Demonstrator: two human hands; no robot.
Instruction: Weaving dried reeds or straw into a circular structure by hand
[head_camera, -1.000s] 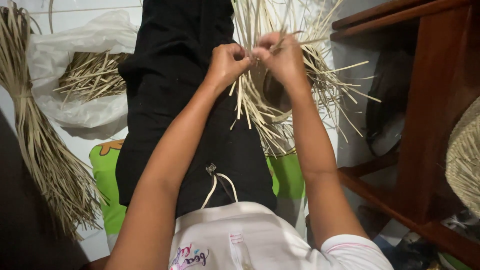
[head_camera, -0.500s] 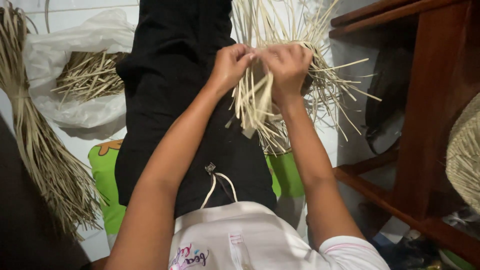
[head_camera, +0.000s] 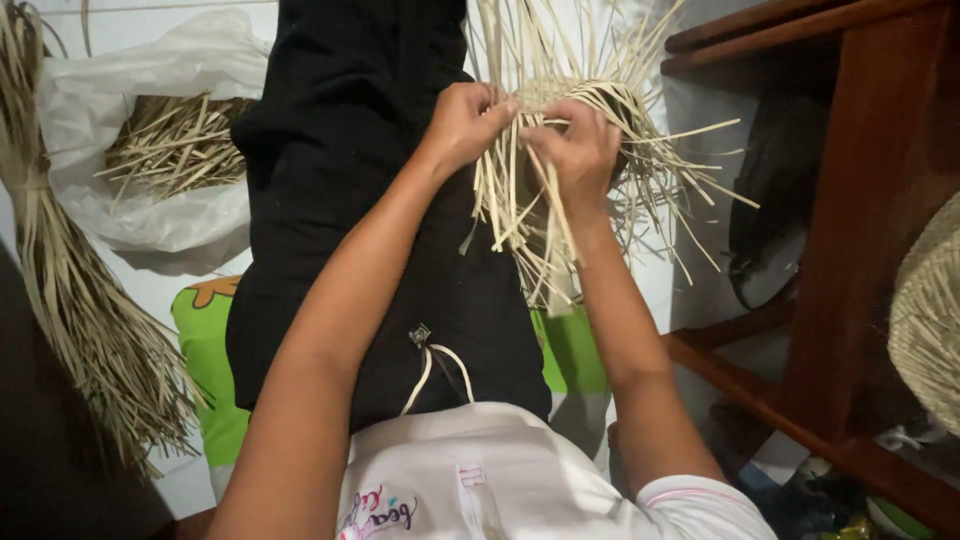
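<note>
- The left hand is closed around a few pale straw strands at the rim of the woven straw piece, fingertips pinched at the 1 o'clock side of the hand.
- The right hand grips a bunch of strands of the same piece, fingers curled over them; it sits at 3 o'clock of the left hand, almost touching it.
- The woven straw piece lies under and beyond both hands, above the person's lap; loose strands fan out toward 12, 3 and 6 o'clock.
- The black trousers run beneath the left forearm, from 12 o'clock down to the waist cord.
- A green cushion shows at 7 o'clock of the hands, under the legs.
- A white plastic bag holding cut straw lies at 9 o'clock.
- A long straw bundle hangs along the left edge.
- A wooden chair frame stands at 3 o'clock, well apart.
</note>
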